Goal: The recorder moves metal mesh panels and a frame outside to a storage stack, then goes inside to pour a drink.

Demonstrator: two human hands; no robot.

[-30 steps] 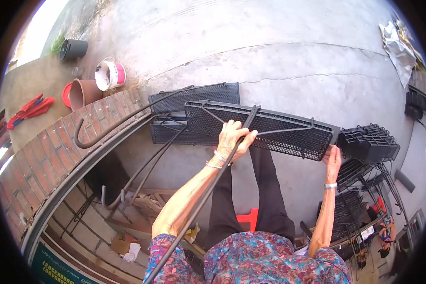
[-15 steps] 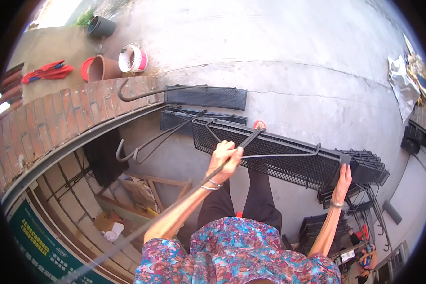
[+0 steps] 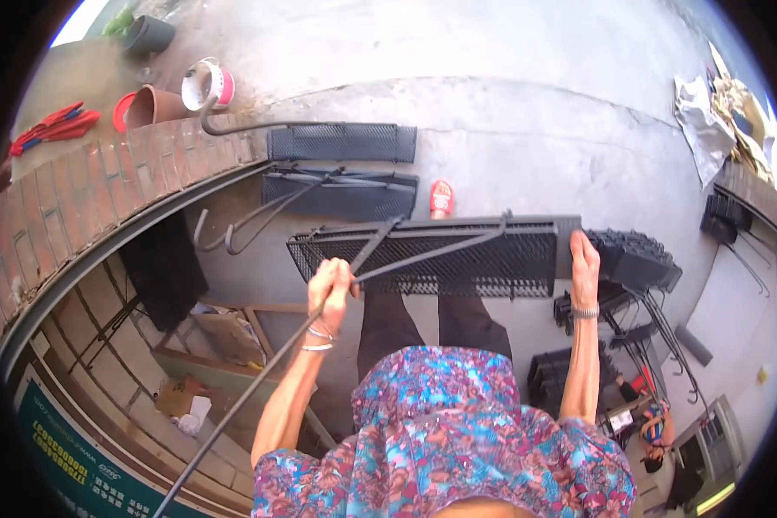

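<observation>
Across in front of my legs I hold a long black mesh rack (image 3: 483, 259) with bent metal rods attached to it. My left hand (image 3: 330, 292) is closed around a long rod that runs from the rack toward the lower left. At the rack's right end, my right hand (image 3: 584, 263) grips the end piece; part of its fingers is hidden behind. Two similar black mesh racks, a nearer one (image 3: 354, 200) and a farther one (image 3: 375, 145), lie on the floor ahead to the left, with hooked rods reaching out from them.
A stack of black racks (image 3: 634, 259) stands just right of my right hand. A low brick wall (image 3: 121, 177) runs along the left, with a pink-and-white bucket (image 3: 207, 85) beyond it. Another person (image 3: 656, 432) is at the lower right. A red shoe (image 3: 441, 198) shows past the held rack.
The held rack has swung from a slant to nearly level, its right end coming up in view. Both hands keep their grip, and the whole view has shifted.
</observation>
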